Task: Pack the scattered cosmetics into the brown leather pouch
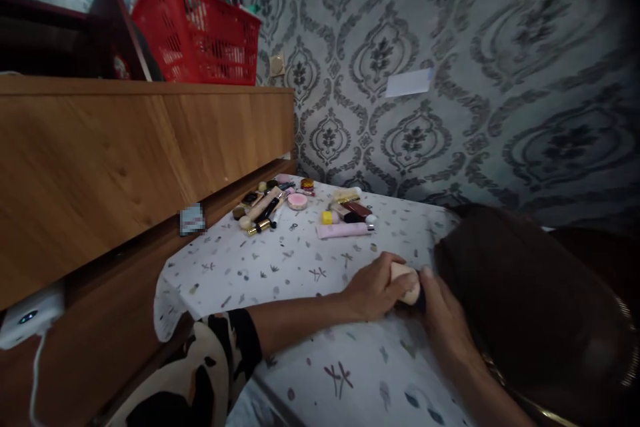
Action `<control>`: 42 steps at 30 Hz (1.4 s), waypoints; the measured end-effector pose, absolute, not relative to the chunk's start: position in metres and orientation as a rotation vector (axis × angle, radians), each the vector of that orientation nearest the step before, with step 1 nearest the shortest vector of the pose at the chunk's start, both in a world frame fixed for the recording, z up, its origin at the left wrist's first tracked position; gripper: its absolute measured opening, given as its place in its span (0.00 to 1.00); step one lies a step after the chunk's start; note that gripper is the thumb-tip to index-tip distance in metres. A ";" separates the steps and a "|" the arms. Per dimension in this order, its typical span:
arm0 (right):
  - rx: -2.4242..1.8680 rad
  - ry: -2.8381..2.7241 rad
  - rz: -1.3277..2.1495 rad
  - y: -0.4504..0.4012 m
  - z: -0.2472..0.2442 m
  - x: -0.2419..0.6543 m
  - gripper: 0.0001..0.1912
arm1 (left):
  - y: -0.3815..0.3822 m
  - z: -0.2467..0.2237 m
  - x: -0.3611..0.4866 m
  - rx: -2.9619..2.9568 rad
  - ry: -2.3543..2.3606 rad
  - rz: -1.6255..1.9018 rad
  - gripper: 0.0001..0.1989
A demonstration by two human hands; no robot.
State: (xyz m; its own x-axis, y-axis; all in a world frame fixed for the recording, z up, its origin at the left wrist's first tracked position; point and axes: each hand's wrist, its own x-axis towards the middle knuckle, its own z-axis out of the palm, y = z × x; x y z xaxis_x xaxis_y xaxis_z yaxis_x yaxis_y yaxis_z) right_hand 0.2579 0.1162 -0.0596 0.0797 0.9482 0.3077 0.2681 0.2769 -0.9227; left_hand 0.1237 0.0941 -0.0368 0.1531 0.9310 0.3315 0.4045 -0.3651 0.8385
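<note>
My left hand (377, 285) is closed round a beige bottle (406, 282) with a dark end, above the right part of the white patterned cloth (295, 273). My right hand (439, 300) meets it from the right, its fingers closed on the bottle's dark end (418, 298). Farther back on the cloth lie a pale pink tube (344, 230), a small yellow item (327, 217) and a round pink compact (297, 201). More cosmetics, among them a black tube (267, 209), are grouped at the back left.
A large dark brown bag (520, 307) stands close at the right, beside my right hand. At the left runs a wooden cabinet (145, 167) with a red basket (200, 33) on top. A white device with a cable (33, 320) sits at the lower left.
</note>
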 end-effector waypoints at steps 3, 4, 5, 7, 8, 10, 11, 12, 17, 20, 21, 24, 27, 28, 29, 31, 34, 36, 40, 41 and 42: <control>-1.248 -1.526 0.782 0.113 -0.053 0.259 0.30 | 0.089 -0.028 0.116 1.919 1.352 1.066 0.22; -1.234 -1.552 0.759 0.112 -0.052 0.259 0.29 | 0.089 -0.025 0.113 1.926 1.350 1.021 0.22; -1.217 -1.573 0.734 0.111 -0.052 0.259 0.28 | 0.089 -0.023 0.110 1.931 1.338 0.980 0.22; -1.196 -1.593 0.692 0.108 -0.052 0.258 0.26 | 0.092 -0.021 0.106 1.918 1.323 0.931 0.21; -1.197 -1.596 0.686 0.106 -0.052 0.257 0.25 | 0.094 -0.021 0.104 1.894 1.324 0.921 0.20; -1.216 -1.599 0.684 0.104 -0.053 0.255 0.25 | 0.098 -0.023 0.103 1.818 1.323 0.932 0.19; -1.224 -1.602 0.682 0.104 -0.053 0.254 0.25 | 0.100 -0.025 0.103 1.766 1.312 0.961 0.18; -1.225 -1.611 0.684 0.103 -0.053 0.253 0.25 | 0.102 -0.027 0.104 1.711 1.291 0.998 0.18; -1.021 -1.671 0.647 0.103 -0.056 0.250 0.26 | 0.115 -0.038 0.105 1.518 1.138 1.117 0.25; -0.895 -1.728 0.573 0.103 -0.060 0.250 0.24 | 0.123 -0.044 0.103 1.431 1.082 1.157 0.32; -0.874 -1.749 0.555 0.103 -0.061 0.250 0.23 | 0.125 -0.045 0.102 1.405 1.070 1.170 0.33; -0.842 -1.808 0.494 0.101 -0.062 0.251 0.23 | 0.127 -0.047 0.101 1.356 1.039 1.195 0.35; -0.864 -1.792 0.470 0.100 -0.065 0.251 0.27 | 0.125 -0.046 0.101 1.324 1.015 1.208 0.35; -0.878 -1.775 0.476 0.100 -0.066 0.251 0.28 | 0.125 -0.046 0.101 1.314 1.006 1.210 0.34; -0.890 -1.761 0.483 0.101 -0.067 0.251 0.29 | 0.125 -0.046 0.101 1.305 0.998 1.211 0.34; -0.894 -1.753 0.486 0.102 -0.069 0.251 0.28 | 0.125 -0.047 0.101 1.289 0.982 1.211 0.34; -0.877 -1.771 0.471 0.102 -0.067 0.253 0.26 | 0.127 -0.048 0.101 1.264 0.964 1.201 0.33; -0.872 -1.790 0.446 0.101 -0.063 0.253 0.26 | 0.129 -0.048 0.100 1.244 0.962 1.184 0.33; -0.885 -1.835 0.381 0.098 -0.056 0.254 0.25 | 0.130 -0.047 0.099 1.208 0.965 1.151 0.32; -0.888 -1.840 0.369 0.098 -0.055 0.254 0.24 | 0.130 -0.047 0.099 1.204 0.964 1.147 0.32; -0.891 -1.843 0.361 0.097 -0.055 0.253 0.24 | 0.130 -0.047 0.099 1.201 0.963 1.146 0.32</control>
State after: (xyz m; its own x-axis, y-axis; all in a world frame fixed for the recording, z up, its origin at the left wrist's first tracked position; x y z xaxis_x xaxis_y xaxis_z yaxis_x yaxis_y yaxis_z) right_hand 0.2535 0.0974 -0.0550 -0.2132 0.7166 0.6641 0.4128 0.6821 -0.6036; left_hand 0.0991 0.1303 -0.0466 0.1840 0.9825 0.0302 -0.1403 -0.0042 0.9901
